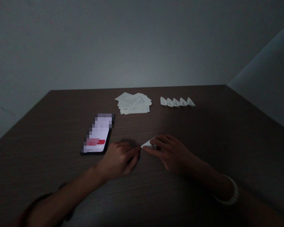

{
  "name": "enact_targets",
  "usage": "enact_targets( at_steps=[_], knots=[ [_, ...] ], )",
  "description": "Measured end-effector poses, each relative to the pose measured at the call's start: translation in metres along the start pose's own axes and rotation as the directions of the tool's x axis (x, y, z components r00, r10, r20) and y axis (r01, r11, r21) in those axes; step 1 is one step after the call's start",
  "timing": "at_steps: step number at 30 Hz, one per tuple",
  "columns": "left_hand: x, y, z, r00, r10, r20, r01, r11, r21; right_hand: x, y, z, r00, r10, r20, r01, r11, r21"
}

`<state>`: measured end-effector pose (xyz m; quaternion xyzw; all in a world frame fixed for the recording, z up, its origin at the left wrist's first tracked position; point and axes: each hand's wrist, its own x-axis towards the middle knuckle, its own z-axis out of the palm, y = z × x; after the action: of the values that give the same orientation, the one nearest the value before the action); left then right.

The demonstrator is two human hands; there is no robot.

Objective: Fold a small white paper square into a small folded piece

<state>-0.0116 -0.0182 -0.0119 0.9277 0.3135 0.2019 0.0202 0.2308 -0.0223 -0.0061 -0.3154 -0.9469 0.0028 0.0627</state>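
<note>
A small folded piece of white paper (147, 144) lies on the table between my hands, its narrow tip toward the left. My right hand (169, 151) covers its right side, with the fingers closed on it. From the left, my left hand (120, 156) reaches in with its index finger at the paper's tip and the other fingers curled. Whether that hand pinches the tip or only presses it, I cannot tell. Beyond my right hand stand several folded white paper shapes (176, 102) in a row.
A stack of loose white paper sheets (133, 103) lies at the back middle of the dark wooden table (61, 119). Left of my left hand is a phone (100, 130) with its screen lit. A grey wall (132, 44) rises behind the table.
</note>
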Motion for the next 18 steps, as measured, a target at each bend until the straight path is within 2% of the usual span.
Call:
enact_targets(
  at_steps=[9,18],
  knots=[
    [0.0022,-0.0009,-0.0009,0.997,0.030,0.068,-0.032,0.999,0.025,-0.0015,0.0010,0.0011,1.000,-0.002,0.008,0.002,1.000,0.013],
    [0.0019,0.0003,-0.0016,0.997,0.019,0.077,-0.022,0.999,0.037,-0.0025,0.0017,0.0031,1.000,-0.010,-0.029,0.010,1.000,-0.009]
  ],
)
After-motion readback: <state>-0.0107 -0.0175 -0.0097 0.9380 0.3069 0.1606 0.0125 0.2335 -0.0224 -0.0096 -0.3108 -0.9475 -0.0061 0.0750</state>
